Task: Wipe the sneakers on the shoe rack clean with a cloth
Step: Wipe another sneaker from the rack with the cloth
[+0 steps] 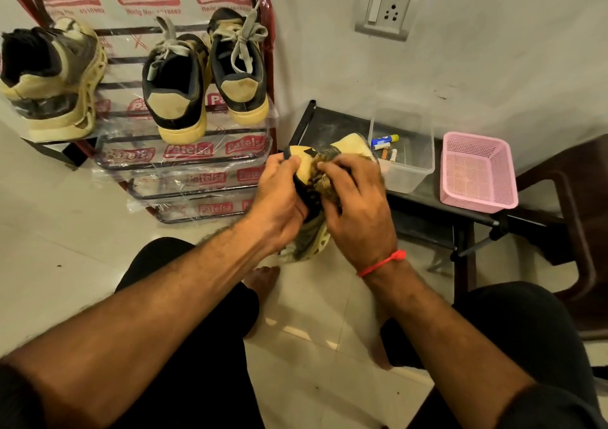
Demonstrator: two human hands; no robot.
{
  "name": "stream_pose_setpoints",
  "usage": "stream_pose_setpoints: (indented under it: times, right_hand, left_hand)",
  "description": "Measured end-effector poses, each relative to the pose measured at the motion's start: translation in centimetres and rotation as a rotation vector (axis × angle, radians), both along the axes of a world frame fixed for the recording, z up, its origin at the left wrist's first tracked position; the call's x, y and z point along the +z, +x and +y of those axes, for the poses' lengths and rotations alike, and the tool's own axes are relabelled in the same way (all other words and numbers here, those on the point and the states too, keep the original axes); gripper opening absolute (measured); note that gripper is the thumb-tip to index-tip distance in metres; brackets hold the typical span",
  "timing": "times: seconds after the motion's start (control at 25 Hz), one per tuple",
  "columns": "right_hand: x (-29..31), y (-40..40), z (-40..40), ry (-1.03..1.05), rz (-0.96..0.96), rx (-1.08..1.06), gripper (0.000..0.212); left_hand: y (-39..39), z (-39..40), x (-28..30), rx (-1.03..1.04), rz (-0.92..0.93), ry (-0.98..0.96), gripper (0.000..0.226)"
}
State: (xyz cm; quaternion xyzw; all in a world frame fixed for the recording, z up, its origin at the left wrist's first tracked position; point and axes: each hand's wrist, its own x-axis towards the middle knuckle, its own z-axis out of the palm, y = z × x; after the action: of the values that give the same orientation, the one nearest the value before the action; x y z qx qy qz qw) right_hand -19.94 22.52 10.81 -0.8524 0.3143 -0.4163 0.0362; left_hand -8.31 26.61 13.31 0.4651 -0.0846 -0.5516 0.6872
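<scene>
Between the knees, above the tiled floor (pixel 49 231): one cream and black sneaker (pixel 307 165), gripped from its left side by the left hand (pixel 279 198), fingers curled around it. On top of it, the right hand (pixel 358 208), fingers bent and pressing a patterned cloth (pixel 324 181) against the upper. On the right wrist, a red thread (pixel 381 264). Behind to the left, on the top shelf of the plastic-wrapped shoe rack (pixel 184 158): three more sneakers, heels toward the camera. To the right, on a low black desk (pixel 332 125): a clear plastic box (pixel 408 165) with small items inside, just beside a pink basket (pixel 477 171).
</scene>
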Motion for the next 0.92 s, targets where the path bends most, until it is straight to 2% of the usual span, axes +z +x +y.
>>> stream_pose_setpoints:
  times: [0.08, 0.16, 0.28, 0.36, 0.56, 0.68, 0.76, 0.84, 0.92]
  right_hand:
    - [1.0, 0.1, -1.0, -0.018, -0.053, -0.045, 0.026]
    - [0.4, 0.1, -0.7, -0.011, -0.034, -0.038, 0.025]
    - [-1.4, -0.2, 0.9, 0.027, 0.054, 0.024, 0.027]
    - [-1.1, -0.3, 0.1, 0.022, 0.067, 0.026, 0.028]
    - [1.0, -0.8, -2.8, 0.034, 0.031, -0.153, 0.032]
    - [-0.1, -1.1, -2.0, 0.061, 0.039, -0.096, 0.031]
    - [-1.8, -1.5, -0.9, 0.159, 0.158, 0.024, 0.027]
    - [-2.9, -1.9, -0.5, 0.388, 0.303, 0.150, 0.020]
    - [-2.6, -2.2, -1.0, 0.566, 0.215, 0.187, 0.016]
  left_hand:
    - [-1.4, 0.1, -0.1, -0.052, 0.004, -0.002, 0.015]
    - [-1.5, -0.1, -0.2, -0.014, 0.013, 0.013, 0.011]
    - [0.1, -0.3, -0.2, 0.060, 0.000, 0.011, 0.019]
    - [0.4, -0.3, -0.1, 0.040, -0.035, 0.001, 0.023]
    - [-2.0, 0.0, -0.2, -0.106, -0.040, -0.007, 0.026]
    - [-1.0, -0.6, 0.1, -0.019, -0.101, -0.026, 0.022]
    - [1.0, -1.0, 0.8, 0.088, -0.103, -0.026, 0.015]
    - [2.8, -0.9, 1.2, 0.140, -0.054, -0.047, 0.013]
    - [3.5, -0.6, 1.1, 0.124, 0.006, -0.062, 0.016]
